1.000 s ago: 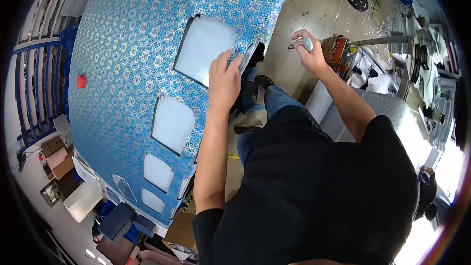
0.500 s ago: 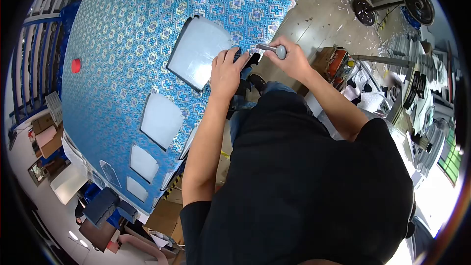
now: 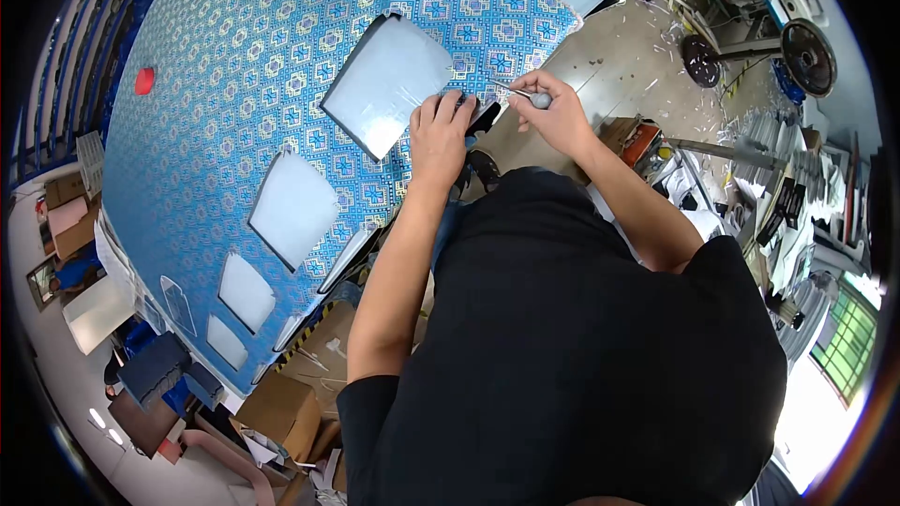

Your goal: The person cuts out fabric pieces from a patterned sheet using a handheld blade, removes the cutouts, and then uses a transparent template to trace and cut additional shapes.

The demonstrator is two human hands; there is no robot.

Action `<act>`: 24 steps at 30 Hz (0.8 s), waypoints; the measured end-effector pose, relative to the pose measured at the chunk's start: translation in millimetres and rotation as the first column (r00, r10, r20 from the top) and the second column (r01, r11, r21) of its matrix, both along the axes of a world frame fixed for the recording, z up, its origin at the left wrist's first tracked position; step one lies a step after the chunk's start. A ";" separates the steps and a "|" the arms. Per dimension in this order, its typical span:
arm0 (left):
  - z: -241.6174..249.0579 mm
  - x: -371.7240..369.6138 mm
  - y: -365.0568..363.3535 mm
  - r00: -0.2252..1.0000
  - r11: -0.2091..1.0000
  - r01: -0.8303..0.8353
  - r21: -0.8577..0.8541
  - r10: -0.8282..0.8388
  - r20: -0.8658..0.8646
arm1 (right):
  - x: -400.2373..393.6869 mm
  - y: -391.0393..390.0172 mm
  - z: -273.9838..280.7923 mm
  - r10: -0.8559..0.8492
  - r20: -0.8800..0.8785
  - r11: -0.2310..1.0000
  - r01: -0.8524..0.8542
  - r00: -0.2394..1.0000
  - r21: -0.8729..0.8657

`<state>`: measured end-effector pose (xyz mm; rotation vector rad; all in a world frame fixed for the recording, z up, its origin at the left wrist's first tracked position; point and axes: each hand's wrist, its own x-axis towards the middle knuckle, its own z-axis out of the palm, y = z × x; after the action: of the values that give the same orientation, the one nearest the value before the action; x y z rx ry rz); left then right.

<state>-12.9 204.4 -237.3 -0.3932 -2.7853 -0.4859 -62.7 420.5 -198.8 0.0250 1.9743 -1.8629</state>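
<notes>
My left hand (image 3: 439,142) lies at the table's edge, its fingers slightly spread over a dark strip and next to the lower right side of a large pale grey sheet (image 3: 389,84) with black edges. Just right of the fingertips, a black-edged piece (image 3: 485,119) sticks out past the table edge; my fingers hide part of it. My right hand (image 3: 555,114) is closed around an awl-like tool (image 3: 541,100) with a rounded grey handle. Its thin metal shaft points left toward the table edge, above the black-edged piece.
A blue patterned cloth (image 3: 234,84) covers the table. Several smaller pale panels (image 3: 295,208) lie toward its near left end. A red round item (image 3: 144,81) sits at the far left. On the right are wheels (image 3: 808,57), stacked sheets and scraps; a cardboard box (image 3: 281,412) stands below.
The view has shifted a little, so the table appears farther left at its near end. The tool in my right hand has turned, and its shaft now looks thinner. My left hand stays at the edge.
</notes>
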 end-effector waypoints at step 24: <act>-14.3 6.1 -4.6 0.997 0.994 -0.026 0.104 0.033 -0.067 | 6.8 -25.6 -2.2 0.247 -0.463 0.881 0.002 0.851 0.473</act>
<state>-6.7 199.7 -251.6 -0.3390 -2.6826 -0.5948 -55.9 394.9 -201.0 -0.5046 2.6696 -1.3608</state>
